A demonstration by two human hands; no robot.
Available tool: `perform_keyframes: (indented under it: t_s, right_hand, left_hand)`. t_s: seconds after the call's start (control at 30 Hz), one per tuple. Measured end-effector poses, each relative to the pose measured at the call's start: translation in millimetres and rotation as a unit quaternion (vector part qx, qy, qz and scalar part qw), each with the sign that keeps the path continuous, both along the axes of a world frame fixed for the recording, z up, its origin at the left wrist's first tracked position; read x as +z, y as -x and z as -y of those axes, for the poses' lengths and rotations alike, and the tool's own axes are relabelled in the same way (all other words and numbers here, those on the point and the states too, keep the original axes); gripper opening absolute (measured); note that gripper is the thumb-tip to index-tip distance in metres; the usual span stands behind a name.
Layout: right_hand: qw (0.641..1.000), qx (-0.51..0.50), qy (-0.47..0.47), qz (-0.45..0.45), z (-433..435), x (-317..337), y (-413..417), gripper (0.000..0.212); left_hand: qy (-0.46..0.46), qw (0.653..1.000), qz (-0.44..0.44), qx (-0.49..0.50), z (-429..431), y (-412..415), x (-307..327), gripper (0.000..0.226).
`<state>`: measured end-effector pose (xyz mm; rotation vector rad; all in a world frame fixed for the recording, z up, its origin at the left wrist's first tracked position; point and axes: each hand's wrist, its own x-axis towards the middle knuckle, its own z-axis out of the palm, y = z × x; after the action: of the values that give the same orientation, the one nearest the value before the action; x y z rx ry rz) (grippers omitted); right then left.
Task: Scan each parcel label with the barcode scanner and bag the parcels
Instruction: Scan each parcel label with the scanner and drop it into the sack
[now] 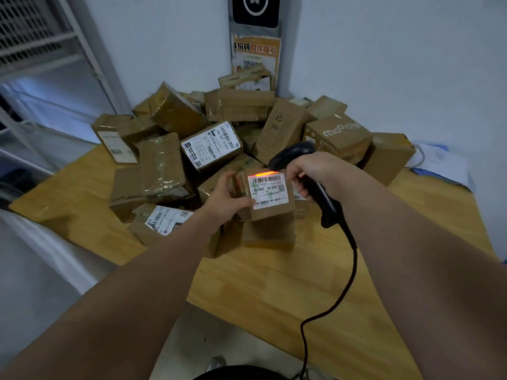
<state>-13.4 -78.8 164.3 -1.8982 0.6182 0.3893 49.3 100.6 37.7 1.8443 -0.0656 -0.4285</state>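
My left hand [226,197] grips a small cardboard parcel [270,211] by its left side, holding it up with its white label [268,190] facing me. My right hand [308,174] holds a black corded barcode scanner [321,196] by its handle, the head pointing down at the label from just above. An orange scan line glows across the barcode at the label's top edge. Directly under the held parcel lies another small brown box [269,235].
A heap of several brown cardboard parcels [211,146] fills the back of the wooden table [274,292], against the wall corner. The scanner's black cable [348,283] hangs down over the table's near edge. Papers [441,163] lie at the far right. A metal rack [35,50] stands at left.
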Motion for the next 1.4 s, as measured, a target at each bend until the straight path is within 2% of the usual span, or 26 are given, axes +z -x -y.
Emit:
perform_keyframes:
  t_s: [0.2,0.37,0.53,0.7,0.8,0.9,1.0,1.13,1.23,1.3,1.4]
  right_hand:
    - [0.998,0.047,0.042,-0.028,16.5,12.0,6.2,0.011]
    - [0.999,0.013,0.045,0.006,20.6,-0.4,9.9,0.011]
    - [0.999,-0.018,0.016,0.040,6.8,-8.4,11.1,0.013]
    - [0.994,-0.010,-0.045,0.096,-40.0,-9.4,3.8,0.010]
    - [0.985,0.023,-0.116,0.123,-98.1,-16.4,-3.6,0.010]
    - [0.969,0.044,-0.185,0.157,-173.5,-32.0,-7.7,0.013]
    - [0.953,0.061,-0.249,0.163,-256.8,-57.3,-8.6,0.014]
    - [0.952,0.044,-0.286,0.104,-352.8,-107.6,-5.1,0.018]
    - [0.964,0.050,-0.252,0.066,-398.7,-148.8,0.3,0.018]
    - [0.973,0.042,-0.227,0.029,-418.5,-173.2,3.1,0.020]
    - [0.979,0.028,-0.201,-0.009,-440.7,-208.2,-0.1,0.019]
  left_hand:
    - [0.006,0.999,-0.027,0.034,15.3,2.9,-2.3,0.090]
    - [0.018,0.998,-0.024,0.047,20.5,6.8,-1.2,0.087]
    - [0.086,0.994,-0.021,0.057,5.7,13.5,6.3,0.082]
    - [0.159,0.984,0.003,0.076,-42.6,18.8,17.4,0.075]
    - [0.189,0.974,0.029,0.120,-99.5,23.5,19.9,0.066]
    - [0.207,0.960,0.050,0.182,-174.2,31.9,16.6,0.069]
    - [0.183,0.952,0.069,0.237,-258.8,49.0,9.0,0.072]
    - [0.123,0.941,0.072,0.308,-363.1,72.5,-23.1,0.064]
    - [0.071,0.943,0.054,0.320,-419.4,89.2,-57.3,0.057]
    - [0.045,0.948,0.012,0.316,-445.8,98.5,-82.7,0.057]
    - [-0.067,0.952,-0.034,0.297,-477.3,98.9,-131.3,0.073]
